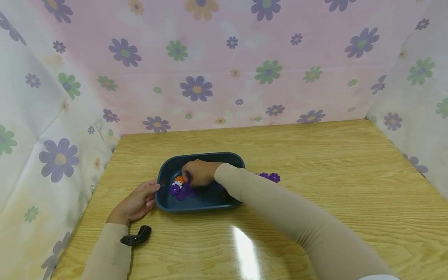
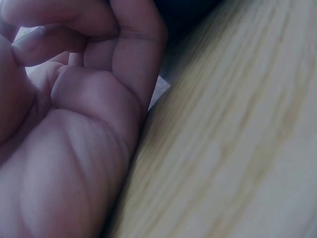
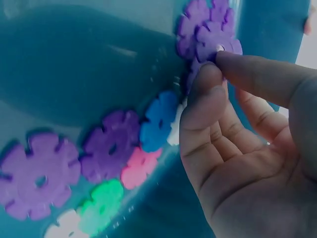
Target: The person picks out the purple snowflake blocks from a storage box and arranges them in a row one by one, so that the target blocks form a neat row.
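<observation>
Nearest me, on my left sleeve (image 1: 108, 252), is a black strap (image 1: 136, 236). Just past it my left hand (image 1: 141, 200) touches the bin (image 1: 203, 210) at its left end, from outside, fingers bent; whether they grip the rim or only steady it, I can't tell. The bin's long axis runs left to right across in front of me.

Inside it, my right hand (image 1: 199, 173) pinches a purple disc (image 3: 210, 37) between thumb and forefinger. The disc is round and notched, so no long axis; it lies right at my fingertips, overlapping other purple ones, toward the left half of the bin. My right arm comes in over the right end, so that hand is the one on the disc, while my left has the wall between. Just left of my right fingertips sit an orange disc (image 1: 180, 179) and a white disc (image 1: 177, 184).

The wrist view also shows a blue disc (image 3: 159, 121), a pink disc (image 3: 140, 168) and a green disc (image 3: 102, 206); from above I can't make them out, probably covered by my hand and sleeve. Beyond the right end, more purple discs (image 1: 274, 177) lie on the table (image 1: 350, 175), partly cut off by my right sleeve (image 1: 287, 210).
</observation>
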Demonstrator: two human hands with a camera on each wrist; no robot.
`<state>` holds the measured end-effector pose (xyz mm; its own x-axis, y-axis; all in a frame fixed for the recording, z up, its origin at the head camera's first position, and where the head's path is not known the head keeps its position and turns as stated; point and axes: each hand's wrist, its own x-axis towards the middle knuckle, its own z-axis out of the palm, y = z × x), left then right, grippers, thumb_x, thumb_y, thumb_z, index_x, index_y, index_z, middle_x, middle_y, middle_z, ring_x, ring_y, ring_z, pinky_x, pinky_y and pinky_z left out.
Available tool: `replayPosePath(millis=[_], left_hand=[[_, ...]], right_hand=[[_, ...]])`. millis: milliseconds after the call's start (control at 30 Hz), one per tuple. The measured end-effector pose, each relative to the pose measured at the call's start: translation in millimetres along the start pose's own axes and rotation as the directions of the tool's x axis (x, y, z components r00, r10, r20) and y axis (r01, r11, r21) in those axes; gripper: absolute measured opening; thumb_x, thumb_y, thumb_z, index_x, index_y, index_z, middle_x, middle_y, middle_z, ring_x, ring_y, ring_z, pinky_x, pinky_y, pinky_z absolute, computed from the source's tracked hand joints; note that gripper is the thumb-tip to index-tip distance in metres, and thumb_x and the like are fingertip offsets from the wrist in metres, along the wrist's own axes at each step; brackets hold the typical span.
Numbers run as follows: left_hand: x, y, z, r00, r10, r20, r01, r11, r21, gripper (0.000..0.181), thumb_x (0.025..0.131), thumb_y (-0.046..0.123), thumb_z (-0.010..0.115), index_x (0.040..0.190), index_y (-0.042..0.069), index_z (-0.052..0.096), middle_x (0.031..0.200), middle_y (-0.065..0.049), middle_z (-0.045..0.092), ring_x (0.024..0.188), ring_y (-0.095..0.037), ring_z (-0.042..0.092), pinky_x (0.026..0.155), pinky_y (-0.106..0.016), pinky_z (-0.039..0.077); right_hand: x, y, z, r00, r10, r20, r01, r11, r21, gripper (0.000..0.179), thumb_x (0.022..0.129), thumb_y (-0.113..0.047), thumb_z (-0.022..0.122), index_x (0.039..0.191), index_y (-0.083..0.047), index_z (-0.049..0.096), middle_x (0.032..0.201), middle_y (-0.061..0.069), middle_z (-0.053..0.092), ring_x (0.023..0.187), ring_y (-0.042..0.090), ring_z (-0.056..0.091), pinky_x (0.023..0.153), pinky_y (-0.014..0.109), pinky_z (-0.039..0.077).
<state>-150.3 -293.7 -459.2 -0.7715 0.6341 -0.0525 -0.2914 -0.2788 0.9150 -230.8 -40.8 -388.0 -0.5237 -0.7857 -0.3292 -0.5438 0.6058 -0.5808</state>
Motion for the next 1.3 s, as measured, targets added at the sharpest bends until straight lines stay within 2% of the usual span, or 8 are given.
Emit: replayPosePath(millis=[167,267,533,733,833,967,1133,1300], left_hand=[[2.7,-1.2,1.3,1.000,-0.007,-0.007,0.007,1.000,0.006,0.028,0.111,0.012,0.027,0.114,0.010,0.055,0.087,0.010,0.061,0.062,0.000,0.044,0.055,-0.013,0.035],[4.1,-1.8,1.2,1.000,-0.008,-0.002,0.008,1.000,0.003,0.028,0.111,0.011,0.027,0.114,0.010,0.055,0.088,0.009,0.061,0.062,0.001,0.045,0.056,-0.012,0.037],[6.4,-2.6,2.3,1.000,-0.002,-0.001,0.002,1.000,0.003,0.028,0.110,0.011,0.027,0.115,0.009,0.054,0.089,0.008,0.062,0.062,0.001,0.044,0.055,-0.013,0.034],[6.6,-1.9,2.6,1.000,0.006,-0.011,-0.006,1.000,0.027,0.028,0.110,0.010,0.027,0.113,0.010,0.054,0.088,0.009,0.062,0.062,0.000,0.044,0.055,-0.016,0.029],[6.3,-0.6,1.9,1.000,0.011,-0.007,-0.011,1.000,0.025,0.028,0.110,0.009,0.026,0.113,0.009,0.054,0.088,0.009,0.062,0.062,0.000,0.043,0.055,-0.019,0.026],[6.4,1.4,1.5,1.000,0.009,-0.007,-0.009,1.000,0.022,0.029,0.110,0.010,0.026,0.114,0.009,0.055,0.089,0.008,0.063,0.063,-0.001,0.044,0.055,-0.016,0.030],[4.9,2.1,1.5,0.999,0.005,-0.034,-0.004,1.000,0.021,0.029,0.110,0.010,0.028,0.117,0.009,0.056,0.090,0.008,0.064,0.064,0.002,0.049,0.055,-0.012,0.038],[0.4,1.0,3.2,0.999,0.002,-0.035,-0.002,1.000,0.025,0.032,0.110,0.009,0.025,0.117,0.010,0.056,0.088,0.009,0.065,0.063,0.001,0.047,0.054,-0.016,0.030]], right_hand=[[-12.7,5.3,-10.6,1.000,-0.024,-0.003,0.024,0.999,0.043,0.008,0.096,-0.003,0.060,0.103,-0.007,0.063,0.095,0.001,0.060,0.073,0.012,0.051,0.065,0.022,0.045],[-21.7,11.0,-18.3,0.998,-0.048,-0.028,0.049,0.998,0.040,0.009,0.098,-0.005,0.059,0.106,-0.005,0.063,0.099,0.002,0.062,0.076,0.013,0.054,0.068,0.023,0.047],[-62.9,33.9,-47.6,0.984,-0.061,-0.164,0.068,0.997,0.034,0.007,0.099,-0.010,0.060,0.105,-0.013,0.061,0.099,0.005,0.066,0.084,0.016,0.059,0.081,0.029,0.052],[-114.7,61.1,-60.2,0.941,-0.058,-0.334,0.080,0.995,0.051,0.006,0.099,-0.011,0.061,0.105,-0.013,0.061,0.094,0.002,0.065,0.087,0.016,0.061,0.085,0.034,0.054],[-141.7,77.0,-58.8,0.909,-0.029,-0.415,0.071,0.994,0.085,0.005,0.099,-0.011,0.061,0.105,-0.013,0.060,0.094,0.003,0.064,0.087,0.016,0.061,0.083,0.036,0.055],[-173.8,100.3,-51.2,0.867,0.017,-0.497,0.055,0.990,0.130,0.006,0.100,-0.012,0.061,0.105,-0.013,0.060,0.096,0.003,0.064,0.088,0.018,0.060,0.078,0.034,0.053],[-204.6,124.8,-40.8,0.835,0.087,-0.544,0.016,0.983,0.182,0.006,0.101,-0.015,0.060,0.107,-0.013,0.060,0.100,0.004,0.063,0.091,0.023,0.061,0.075,0.031,0.051],[-221.1,144.9,-28.8,0.817,0.173,-0.551,-0.033,0.967,0.254,0.009,0.101,-0.018,0.060,0.107,-0.011,0.062,0.100,0.006,0.064,0.094,0.031,0.063,0.076,0.028,0.053]])
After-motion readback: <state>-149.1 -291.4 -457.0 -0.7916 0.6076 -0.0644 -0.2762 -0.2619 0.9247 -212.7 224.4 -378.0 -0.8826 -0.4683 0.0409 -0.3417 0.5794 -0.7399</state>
